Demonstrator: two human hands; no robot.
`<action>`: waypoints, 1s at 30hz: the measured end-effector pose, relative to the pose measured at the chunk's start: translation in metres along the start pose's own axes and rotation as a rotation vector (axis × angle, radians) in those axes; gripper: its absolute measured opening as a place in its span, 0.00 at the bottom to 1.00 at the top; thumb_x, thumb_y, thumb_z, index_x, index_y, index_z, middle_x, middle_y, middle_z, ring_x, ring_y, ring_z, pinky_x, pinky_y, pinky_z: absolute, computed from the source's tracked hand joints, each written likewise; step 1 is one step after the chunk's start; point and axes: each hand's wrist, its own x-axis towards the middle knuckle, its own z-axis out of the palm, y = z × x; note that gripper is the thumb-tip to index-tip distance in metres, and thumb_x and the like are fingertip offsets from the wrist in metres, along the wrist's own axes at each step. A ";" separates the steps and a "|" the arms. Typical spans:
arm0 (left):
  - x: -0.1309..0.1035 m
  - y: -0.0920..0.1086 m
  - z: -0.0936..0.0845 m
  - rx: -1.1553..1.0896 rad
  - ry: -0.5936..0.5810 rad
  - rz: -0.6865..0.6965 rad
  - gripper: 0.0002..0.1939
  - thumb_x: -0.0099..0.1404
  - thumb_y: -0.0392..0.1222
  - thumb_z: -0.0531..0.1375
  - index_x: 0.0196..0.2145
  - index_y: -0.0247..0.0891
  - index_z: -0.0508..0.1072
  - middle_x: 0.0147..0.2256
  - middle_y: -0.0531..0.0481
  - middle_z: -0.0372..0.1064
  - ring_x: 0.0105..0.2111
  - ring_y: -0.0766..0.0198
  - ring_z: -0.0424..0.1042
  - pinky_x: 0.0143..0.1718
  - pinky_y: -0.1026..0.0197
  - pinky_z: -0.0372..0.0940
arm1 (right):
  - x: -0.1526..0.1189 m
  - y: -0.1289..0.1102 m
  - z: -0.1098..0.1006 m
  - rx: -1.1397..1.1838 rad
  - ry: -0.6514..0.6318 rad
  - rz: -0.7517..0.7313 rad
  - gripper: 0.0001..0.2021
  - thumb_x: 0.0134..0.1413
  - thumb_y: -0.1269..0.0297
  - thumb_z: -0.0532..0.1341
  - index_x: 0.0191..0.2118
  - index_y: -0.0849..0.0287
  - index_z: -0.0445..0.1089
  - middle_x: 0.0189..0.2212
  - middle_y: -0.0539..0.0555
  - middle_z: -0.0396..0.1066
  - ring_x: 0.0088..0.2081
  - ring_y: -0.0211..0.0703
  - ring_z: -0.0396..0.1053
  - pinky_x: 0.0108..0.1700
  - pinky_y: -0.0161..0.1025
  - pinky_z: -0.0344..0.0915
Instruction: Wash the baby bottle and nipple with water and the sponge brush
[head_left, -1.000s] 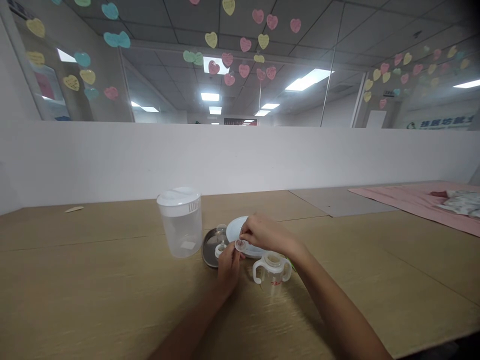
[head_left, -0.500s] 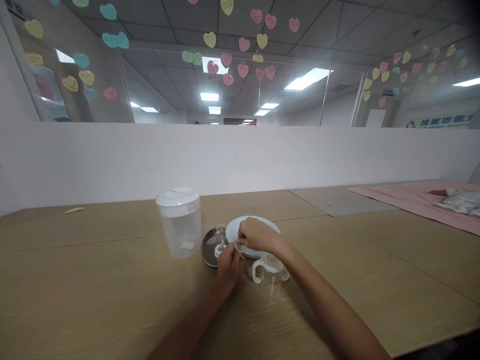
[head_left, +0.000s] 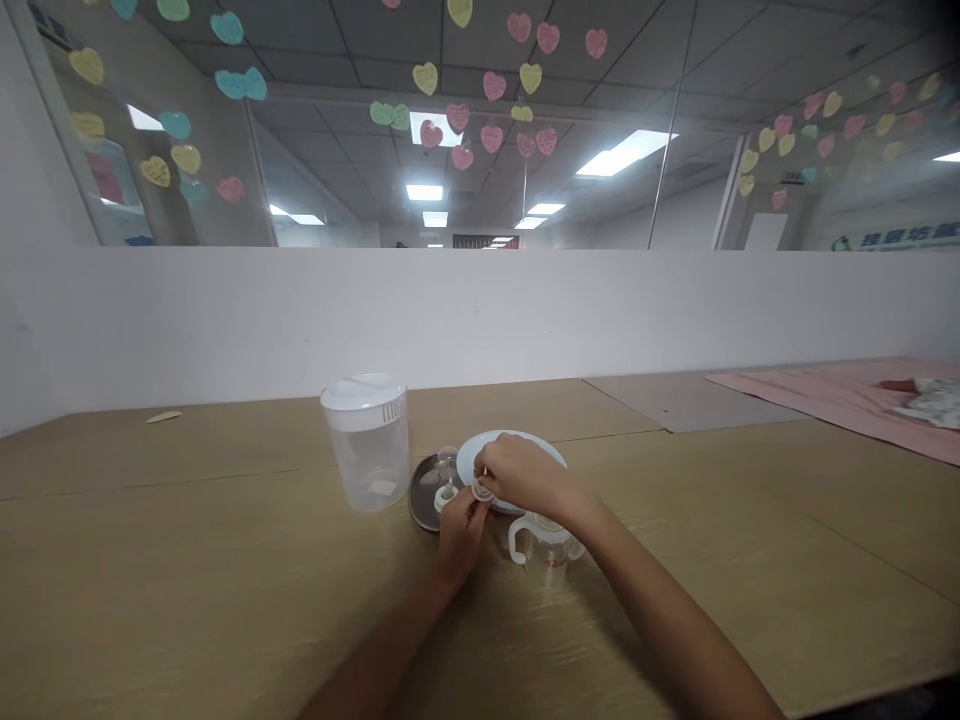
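Observation:
Between my two hands is a small whitish round piece (head_left: 482,490), partly covered by fingers. My left hand (head_left: 461,528) pinches it from below, and my right hand (head_left: 517,474) has its fingers closed on it from above. Behind them lies a pale round plate (head_left: 547,451). To the left, a dark metal tray (head_left: 422,492) bears a white ring (head_left: 445,498) with a clear dome-like piece (head_left: 447,464) by it. Below my right wrist stands a clear bottle (head_left: 551,562) with white handles and red print.
A tall clear bucket with a white lid (head_left: 367,440) stands left of the tray. Pink cloth (head_left: 832,398) covers the table's right back part. A thin flat piece (head_left: 163,416) lies at the far left. A white wall (head_left: 480,320) rises behind the table.
The view has shifted slightly, so everything appears a little further right. The small round piece shows more clearly between my fingers; both hands keep nearly the same pose.

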 end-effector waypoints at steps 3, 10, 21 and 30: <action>-0.001 -0.001 0.000 0.016 0.011 0.002 0.14 0.63 0.46 0.51 0.24 0.37 0.67 0.24 0.51 0.68 0.25 0.64 0.64 0.28 0.62 0.58 | -0.004 0.000 -0.001 0.052 0.055 -0.016 0.10 0.55 0.71 0.53 0.32 0.61 0.73 0.27 0.55 0.71 0.28 0.37 0.64 0.27 0.34 0.47; -0.004 0.004 -0.001 0.041 0.021 0.028 0.15 0.64 0.46 0.50 0.24 0.37 0.66 0.24 0.51 0.67 0.24 0.64 0.64 0.28 0.62 0.57 | -0.002 -0.005 0.001 0.007 0.086 0.019 0.11 0.52 0.73 0.52 0.24 0.62 0.69 0.22 0.54 0.68 0.23 0.35 0.58 0.26 0.36 0.42; -0.007 0.008 -0.005 0.072 0.046 -0.025 0.16 0.63 0.43 0.48 0.20 0.38 0.63 0.22 0.52 0.65 0.23 0.66 0.63 0.27 0.63 0.56 | 0.018 -0.003 0.022 -0.059 -0.048 0.035 0.09 0.51 0.73 0.55 0.32 0.64 0.73 0.31 0.59 0.72 0.32 0.43 0.69 0.29 0.34 0.52; -0.004 0.002 -0.004 0.056 0.103 -0.004 0.12 0.61 0.38 0.50 0.21 0.39 0.66 0.22 0.51 0.66 0.23 0.64 0.64 0.27 0.61 0.59 | 0.018 0.000 0.025 -0.056 0.075 -0.201 0.08 0.54 0.74 0.54 0.31 0.63 0.70 0.33 0.56 0.70 0.30 0.38 0.65 0.28 0.35 0.46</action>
